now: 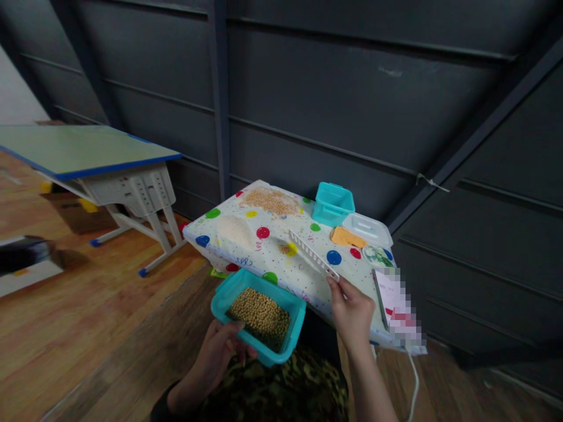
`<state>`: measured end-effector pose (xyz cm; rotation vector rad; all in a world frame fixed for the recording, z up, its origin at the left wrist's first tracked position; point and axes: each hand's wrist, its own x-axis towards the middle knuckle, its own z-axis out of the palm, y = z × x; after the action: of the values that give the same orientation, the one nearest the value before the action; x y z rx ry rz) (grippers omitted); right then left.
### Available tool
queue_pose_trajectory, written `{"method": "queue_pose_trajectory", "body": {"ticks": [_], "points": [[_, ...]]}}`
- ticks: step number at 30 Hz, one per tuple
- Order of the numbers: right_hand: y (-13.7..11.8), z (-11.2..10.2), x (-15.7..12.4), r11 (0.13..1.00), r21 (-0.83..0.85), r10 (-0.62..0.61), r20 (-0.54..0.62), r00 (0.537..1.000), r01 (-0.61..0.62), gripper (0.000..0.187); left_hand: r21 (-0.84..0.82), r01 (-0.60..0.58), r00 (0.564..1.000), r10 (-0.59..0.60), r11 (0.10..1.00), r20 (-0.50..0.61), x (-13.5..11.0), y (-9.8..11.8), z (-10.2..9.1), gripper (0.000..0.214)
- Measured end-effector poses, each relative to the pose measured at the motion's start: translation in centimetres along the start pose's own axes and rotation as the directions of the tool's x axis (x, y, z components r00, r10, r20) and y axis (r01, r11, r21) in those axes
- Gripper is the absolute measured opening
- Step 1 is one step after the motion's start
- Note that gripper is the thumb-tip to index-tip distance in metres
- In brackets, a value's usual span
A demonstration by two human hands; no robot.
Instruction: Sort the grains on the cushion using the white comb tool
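My left hand (220,351) grips the near left rim of a turquoise plastic tub (222,296), thumb over the edge. Yellowish soybeans (260,310) lie inside this tub, which is held in front of the table's near edge. In my right hand (352,308) is one end of a white slotted plastic strip (313,255), pinched and slanting over the tabletop. A small patch of beans (285,249) lies by the strip's far end. Farther back spreads a wide layer of tan beans (270,202), and a pale white heap of grains (235,230) sits at the left.
The table wears a balloon-print cloth (299,281). Toward its back right stand a second turquoise tub (332,204), a clear lid (369,230), an orange cloth (347,237) and a round green-and-white item (378,257). A phone-like device (393,299) trails a white cable. A desk (88,146) is at left.
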<state>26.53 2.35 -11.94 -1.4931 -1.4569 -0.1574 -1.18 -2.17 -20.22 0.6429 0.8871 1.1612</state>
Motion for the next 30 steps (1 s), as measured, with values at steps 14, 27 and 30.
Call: {"method": "queue_pose_trajectory", "body": {"ticks": [14,27,30], "points": [[0.8,-0.7,-0.4,0.996,0.081,-0.046,0.068,0.997,0.041,0.043,0.023,-0.006,1.000,0.006,1.000,-0.011,0.1,0.2,0.0,0.042],[-2.7,-4.2,-5.5,0.915,-0.018,-0.403,0.044,0.914,0.404,0.026,0.033,0.013,0.997,-0.010,0.999,-0.073,-0.1,0.4,0.6,0.038],[-3.6,-4.6,-6.3,0.915,0.014,-0.404,0.061,0.913,0.404,0.027,0.048,0.001,0.998,0.002,0.999,-0.069,-0.1,0.4,0.6,0.041]]}}
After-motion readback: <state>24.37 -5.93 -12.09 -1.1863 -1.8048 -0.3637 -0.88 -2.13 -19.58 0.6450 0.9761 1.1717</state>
